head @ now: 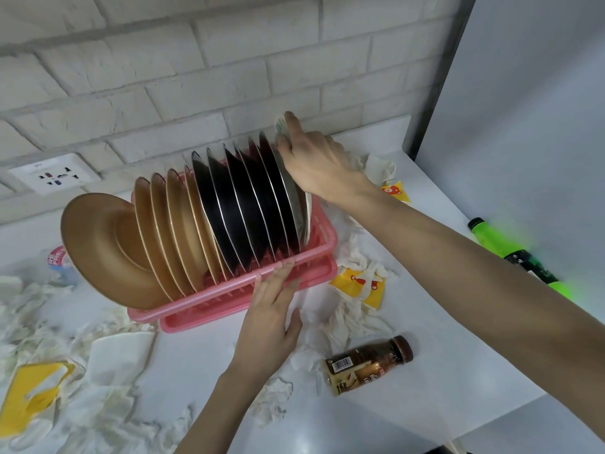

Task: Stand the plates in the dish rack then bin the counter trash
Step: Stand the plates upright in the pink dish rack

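A pink dish rack (314, 249) sits on the white counter, filled with upright plates: several brown plates (108, 250) at its left end and several black plates (242, 204) to their right. At the rack's right end stands a white patterned plate (281, 125); my right hand (316, 165) grips its top rim. My left hand (270, 303) lies flat with fingers apart, its fingertips pressing on the rack's front rim. Trash is scattered round the rack: crumpled white tissues (353, 319), yellow wrappers (358, 285), a brown coffee bottle (368, 365) and a green bottle (514, 253).
A white brick wall with a socket (54, 175) runs behind the counter. A grey panel (523, 93) stands at the right. More tissues and a yellow wrapper (32, 393) cover the counter's left front. A blue-and-red packet (57, 260) lies behind the brown plates. The counter edge (491, 417) runs along the lower right.
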`<control>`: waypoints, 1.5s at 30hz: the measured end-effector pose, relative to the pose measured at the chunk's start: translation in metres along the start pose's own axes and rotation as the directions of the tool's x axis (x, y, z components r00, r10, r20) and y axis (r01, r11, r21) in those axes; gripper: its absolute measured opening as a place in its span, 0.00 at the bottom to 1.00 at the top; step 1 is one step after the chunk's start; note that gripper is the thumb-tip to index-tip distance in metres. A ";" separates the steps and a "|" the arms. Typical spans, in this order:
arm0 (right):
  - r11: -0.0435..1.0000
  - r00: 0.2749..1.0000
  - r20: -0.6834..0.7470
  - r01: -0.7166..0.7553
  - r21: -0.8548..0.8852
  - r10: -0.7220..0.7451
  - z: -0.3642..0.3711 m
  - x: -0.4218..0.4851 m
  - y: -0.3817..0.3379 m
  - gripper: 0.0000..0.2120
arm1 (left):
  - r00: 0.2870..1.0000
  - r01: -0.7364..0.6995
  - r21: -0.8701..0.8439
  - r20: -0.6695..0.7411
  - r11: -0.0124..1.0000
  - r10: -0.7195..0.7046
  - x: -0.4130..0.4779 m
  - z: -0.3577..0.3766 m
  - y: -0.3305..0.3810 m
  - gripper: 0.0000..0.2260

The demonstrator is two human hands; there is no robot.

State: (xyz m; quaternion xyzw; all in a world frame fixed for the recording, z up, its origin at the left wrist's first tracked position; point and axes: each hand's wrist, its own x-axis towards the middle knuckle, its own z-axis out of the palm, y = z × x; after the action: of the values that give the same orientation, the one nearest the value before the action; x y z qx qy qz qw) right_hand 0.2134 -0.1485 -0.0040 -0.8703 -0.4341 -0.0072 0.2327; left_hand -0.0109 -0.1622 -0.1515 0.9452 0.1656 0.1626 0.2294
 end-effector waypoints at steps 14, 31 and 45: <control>0.987 0.996 0.082 -0.040 0.159 0.027 0.009 0.008 0.008 0.26 | 1.000 -0.007 -0.029 0.003 1.000 0.007 0.000 0.001 -0.003 0.18; 0.977 0.990 0.140 -0.017 0.212 -0.013 0.014 -0.006 0.018 0.17 | 1.000 0.011 -0.056 0.001 0.998 -0.011 -0.001 0.001 -0.004 0.16; 0.969 0.999 0.033 -0.038 0.244 0.031 0.003 -0.067 0.041 0.20 | 0.999 0.016 -0.096 0.031 0.995 -0.013 -0.005 -0.018 0.003 0.14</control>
State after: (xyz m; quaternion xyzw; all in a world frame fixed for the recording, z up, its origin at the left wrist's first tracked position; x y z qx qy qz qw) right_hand 0.2022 -0.2190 -0.0376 -0.8424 -0.4197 0.0630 0.3322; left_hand -0.0212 -0.1595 -0.1362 0.9342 0.1611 0.1543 0.2785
